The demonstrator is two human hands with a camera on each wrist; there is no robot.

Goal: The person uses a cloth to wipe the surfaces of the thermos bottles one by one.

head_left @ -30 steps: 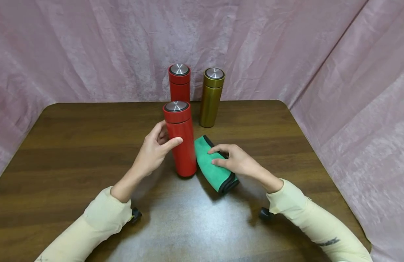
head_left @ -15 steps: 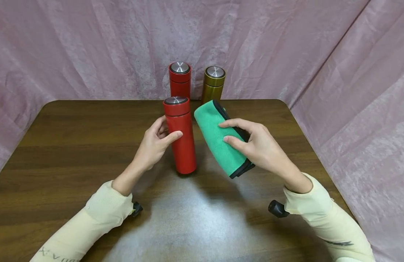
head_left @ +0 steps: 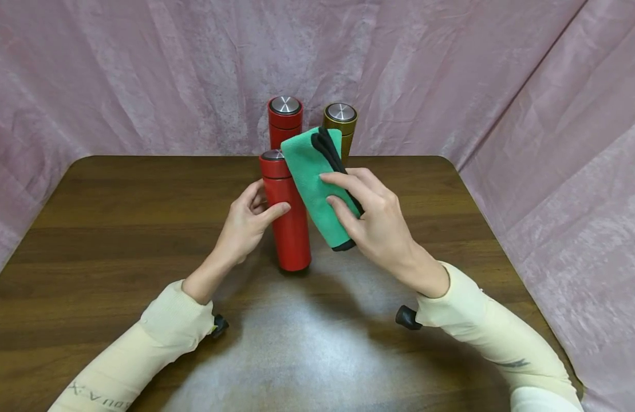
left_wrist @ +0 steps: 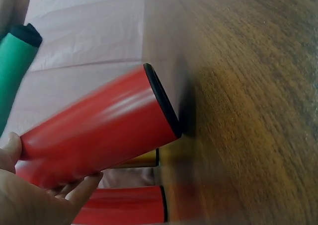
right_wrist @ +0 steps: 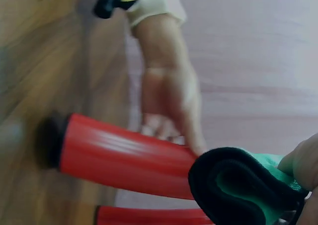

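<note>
Hands apart, the left (head_left: 245,226) grips the front red vacuum flask (head_left: 291,234) around its side, near mid-tabletop (head_left: 142,229), while the right (head_left: 381,220) pinches a folded, black-edged green cloth (head_left: 309,183) by the flask's upper part, contact unclear. Behind stand a second red flask (head_left: 284,127) and a gold flask (head_left: 346,127), both silver-topped

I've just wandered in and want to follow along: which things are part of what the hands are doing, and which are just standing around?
Seemingly in use:
Front red flask, gripped by the left hand
Green cloth, held by the right hand

Seemingly just standing by:
Rear red flask
Gold flask
</note>
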